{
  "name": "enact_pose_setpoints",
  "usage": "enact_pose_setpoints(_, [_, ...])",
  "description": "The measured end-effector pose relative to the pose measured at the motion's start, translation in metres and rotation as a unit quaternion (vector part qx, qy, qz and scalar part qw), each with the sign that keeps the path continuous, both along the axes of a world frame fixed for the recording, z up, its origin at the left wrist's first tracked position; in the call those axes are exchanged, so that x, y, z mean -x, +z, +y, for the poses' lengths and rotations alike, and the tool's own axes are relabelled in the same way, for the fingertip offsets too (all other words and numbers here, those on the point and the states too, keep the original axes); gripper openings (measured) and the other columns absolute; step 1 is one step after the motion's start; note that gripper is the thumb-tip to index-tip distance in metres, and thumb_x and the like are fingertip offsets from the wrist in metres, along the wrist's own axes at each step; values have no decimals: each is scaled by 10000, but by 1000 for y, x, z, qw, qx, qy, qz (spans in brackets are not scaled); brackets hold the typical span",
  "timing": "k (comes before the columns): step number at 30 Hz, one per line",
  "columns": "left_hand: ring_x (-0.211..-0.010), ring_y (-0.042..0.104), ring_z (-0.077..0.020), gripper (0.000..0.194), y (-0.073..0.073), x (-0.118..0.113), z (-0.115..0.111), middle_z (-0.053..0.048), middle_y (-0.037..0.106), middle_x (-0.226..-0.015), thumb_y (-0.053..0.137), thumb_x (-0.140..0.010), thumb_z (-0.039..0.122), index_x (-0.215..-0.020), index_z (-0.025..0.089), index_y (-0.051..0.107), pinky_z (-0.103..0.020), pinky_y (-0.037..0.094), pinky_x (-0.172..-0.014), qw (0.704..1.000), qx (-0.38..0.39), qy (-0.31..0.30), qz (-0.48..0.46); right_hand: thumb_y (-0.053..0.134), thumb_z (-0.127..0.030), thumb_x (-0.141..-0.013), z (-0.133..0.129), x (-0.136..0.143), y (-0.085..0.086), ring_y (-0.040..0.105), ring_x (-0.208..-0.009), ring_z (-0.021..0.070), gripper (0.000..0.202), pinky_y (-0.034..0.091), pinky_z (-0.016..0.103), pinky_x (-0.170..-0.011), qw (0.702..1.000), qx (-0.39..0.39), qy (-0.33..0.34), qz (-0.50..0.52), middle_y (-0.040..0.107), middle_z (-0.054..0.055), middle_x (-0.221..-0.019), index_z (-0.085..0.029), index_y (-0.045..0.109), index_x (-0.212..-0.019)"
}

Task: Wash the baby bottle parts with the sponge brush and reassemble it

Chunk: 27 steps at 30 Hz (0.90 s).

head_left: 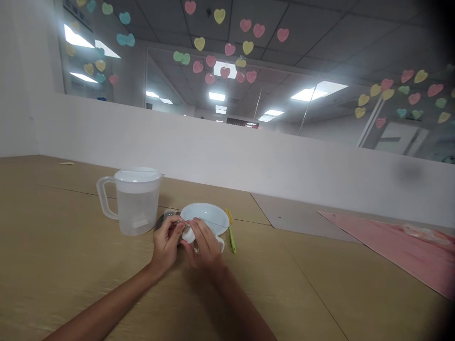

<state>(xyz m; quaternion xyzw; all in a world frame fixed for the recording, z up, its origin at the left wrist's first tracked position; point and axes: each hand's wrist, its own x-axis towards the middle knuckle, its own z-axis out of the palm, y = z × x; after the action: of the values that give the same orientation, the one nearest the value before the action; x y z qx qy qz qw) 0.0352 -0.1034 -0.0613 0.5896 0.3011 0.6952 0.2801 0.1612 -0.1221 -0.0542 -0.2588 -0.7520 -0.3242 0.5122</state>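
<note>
My left hand [166,242] and my right hand [206,244] meet in front of a white bowl [204,215]. Both have their fingers closed around a small white object [188,235], whose kind is hard to make out. A white cup handle [222,243] shows just right of my right hand; the rest of that cup is mostly hidden. Behind my left hand are a small clear item [169,214] and part of a dark round plate [159,223].
A clear lidded pitcher [138,203] stands left of the hands. A brush with a green handle [232,239] lies right of the bowl. On the far right is a pink board [394,246]. A white wall [213,151] with windows rises behind the table [88,251].
</note>
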Motion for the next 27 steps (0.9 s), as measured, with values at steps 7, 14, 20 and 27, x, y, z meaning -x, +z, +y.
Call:
enact_pose_setpoints(7, [-684,553,-118,224,4,2,-2,-3,595,-753,543,-861,386,-838,165,573,-221,438,-614,999,14,-38,-31,519,-266,-891,-3,-2,0,539,-1167,241,523,533,353,-932,1000,-14,0,-10,602,184,-1178,-42,390,-1345])
enact_pose_setpoints(14, [-934,633,-181,130,-8,3,1,-77,682,-981,514,-892,261,-979,170,547,-317,495,-806,991,-129,-16,30,549,-236,-867,-6,-3,4,542,-1170,253,529,533,398,-924,999,-8,27,45,614,155,-1160,-110,388,-1354])
enact_pose_setpoints(20, [-1057,608,-205,88,-13,3,4,-112,649,-1123,439,-927,211,-995,177,484,-378,478,-889,982,-168,-70,39,582,-219,-840,-5,-5,5,538,-1168,263,531,534,432,-914,998,-5,36,49,606,153,-1153,-139,394,-1330])
enact_pose_setpoints(27, [-1289,405,-234,505,-13,4,11,-128,398,-1426,412,-932,345,-1397,195,285,-415,331,-1059,971,-105,-59,205,633,-199,-776,4,-16,14,567,-992,207,315,484,480,-928,960,7,40,277,539,84,-999,-206,484,-1054])
